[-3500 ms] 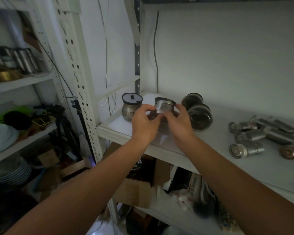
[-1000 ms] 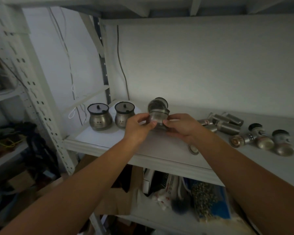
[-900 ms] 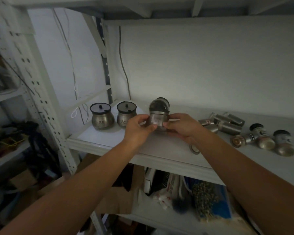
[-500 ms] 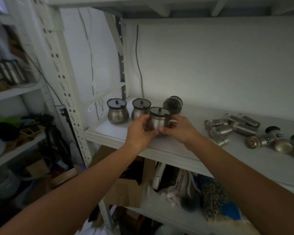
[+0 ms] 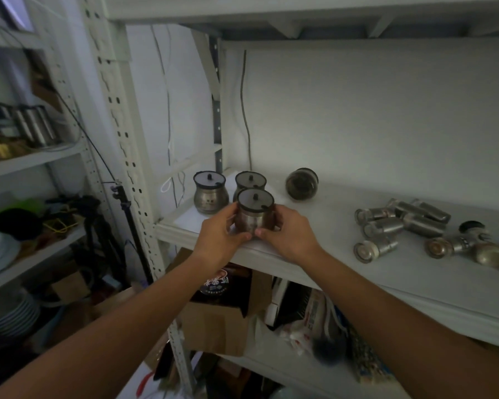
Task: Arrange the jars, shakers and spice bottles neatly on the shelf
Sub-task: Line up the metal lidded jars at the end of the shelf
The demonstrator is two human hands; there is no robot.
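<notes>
My left hand (image 5: 220,236) and my right hand (image 5: 289,235) grip a steel jar with a clear black-rimmed lid (image 5: 254,212) from both sides, upright, near the front edge of the white shelf (image 5: 323,254). Two matching jars stand upright behind it: one at the far left (image 5: 210,192), one partly hidden behind the held jar (image 5: 249,181). A fourth jar (image 5: 302,184) lies on its side further back. To the right, several steel shakers and spice bottles (image 5: 398,223) lie tipped over in a loose pile.
A perforated white upright (image 5: 121,133) borders the shelf on the left. A cable (image 5: 245,110) hangs down the back wall. Below are a cardboard box (image 5: 222,312) and bags. The left rack holds plates (image 5: 0,249) and metal canisters (image 5: 26,125).
The jar in my hands has been turned upright and brought down toward the shelf's front, just ahead of the two standing jars. The view has shifted slightly.
</notes>
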